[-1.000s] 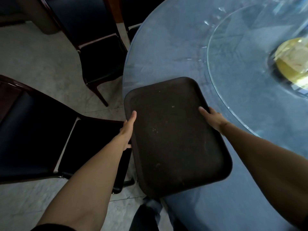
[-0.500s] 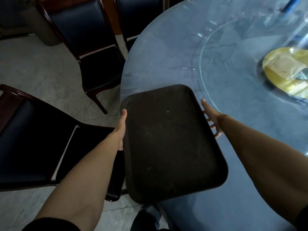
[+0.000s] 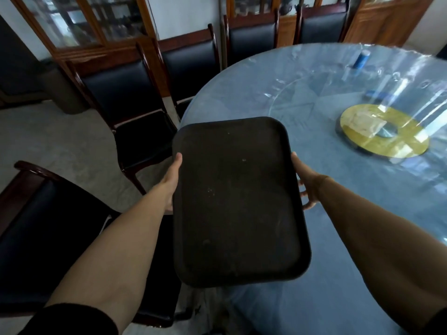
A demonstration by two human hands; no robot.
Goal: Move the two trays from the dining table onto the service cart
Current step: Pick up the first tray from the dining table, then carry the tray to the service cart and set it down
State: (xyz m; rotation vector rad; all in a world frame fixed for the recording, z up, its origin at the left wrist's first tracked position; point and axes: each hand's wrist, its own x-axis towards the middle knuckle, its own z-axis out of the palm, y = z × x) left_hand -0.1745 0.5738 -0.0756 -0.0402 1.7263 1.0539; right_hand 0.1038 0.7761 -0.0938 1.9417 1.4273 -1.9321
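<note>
A dark brown rectangular tray [image 3: 237,201] is held up in front of me, over the near left edge of the round dining table [image 3: 362,226]. My left hand [image 3: 170,182] grips its left long edge, thumb on top. My right hand [image 3: 306,183] grips its right long edge, fingers curled underneath. The tray is bare. Only this one tray is in view, and no service cart is visible.
The table has a blue cloth under clear plastic, with a glass turntable [image 3: 302,93] holding a yellow disc [image 3: 384,130] and a blue bottle [image 3: 361,59]. Dark upholstered chairs [image 3: 135,105] stand round its left and far side; another chair [image 3: 43,233] is close at my left. Wooden cabinets [image 3: 79,27] line the wall.
The tray has come up off the table edge and turned squarer to me. My right hand's fingers moved under its rim. My view has tilted up, showing the room's far side.
</note>
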